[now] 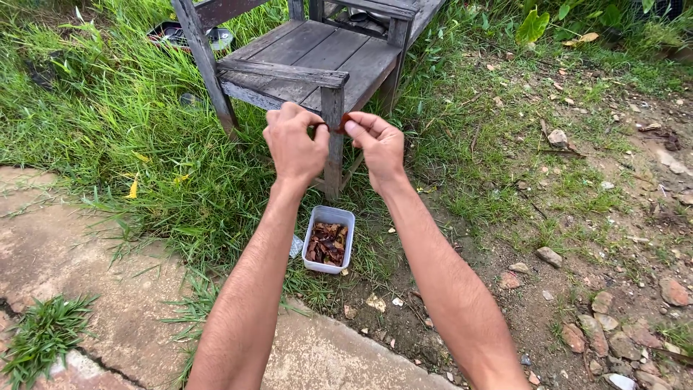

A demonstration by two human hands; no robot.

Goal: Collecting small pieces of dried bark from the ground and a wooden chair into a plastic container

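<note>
Both my arms reach forward over the grass. My left hand (294, 143) and my right hand (377, 144) pinch the two ends of a small dark red dried pod (340, 125), held between the fingertips at chest height. Below the hands, on the ground, stands a small white rectangular plastic tub (349, 217) holding several dark red-brown dried pieces (327, 243). The pod is mostly hidden by my fingers.
A weathered grey wooden bench (310, 54) stands just beyond my hands, one leg (333, 144) right behind them. A dark pan (173, 32) lies in tall grass at the back left. Cracked concrete slab (86, 267) at lower left; stony dirt (599, 289) at right.
</note>
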